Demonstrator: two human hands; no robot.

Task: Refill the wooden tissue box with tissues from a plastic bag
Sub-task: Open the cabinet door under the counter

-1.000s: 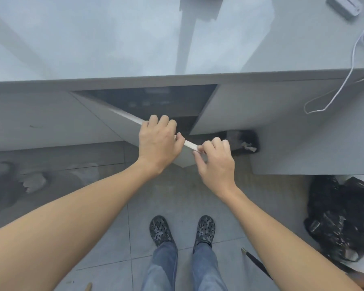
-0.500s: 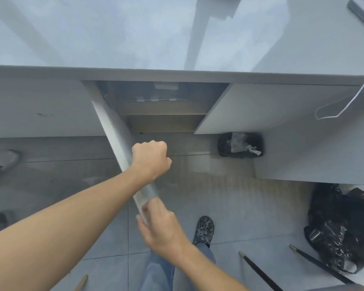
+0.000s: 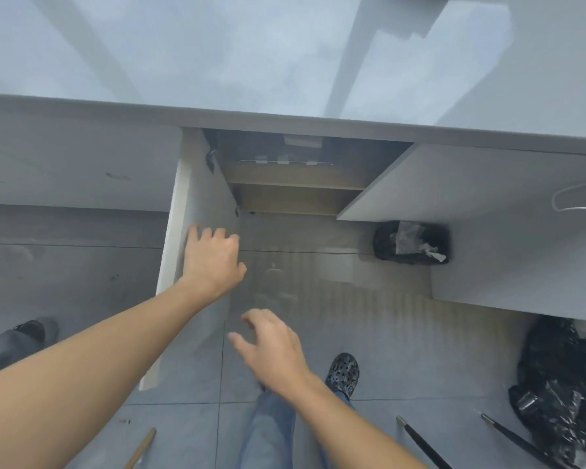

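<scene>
A grey cabinet door (image 3: 197, 204) under the grey counter (image 3: 285, 55) stands swung wide to the left. My left hand (image 3: 212, 260) rests with spread fingers flat against the door's inner face. My right hand (image 3: 273, 348) hovers lower and to the right, fingers apart, holding nothing. Inside the cabinet (image 3: 298, 184) I see wooden shelves and a dim back wall. No wooden tissue box or bag of tissues shows in this view.
A second cabinet door (image 3: 471, 184) stands ajar on the right. A small black-lined bin (image 3: 411, 243) sits on the tiled floor beneath it. A crumpled black plastic bag (image 3: 562, 384) lies at the right. Chair legs (image 3: 423, 441) and another person's shoe (image 3: 31, 330) are nearby.
The door has swung from partly to fully open leftward. My left hand went from gripping its edge to pressing flat on it. My right hand let go of the edge.
</scene>
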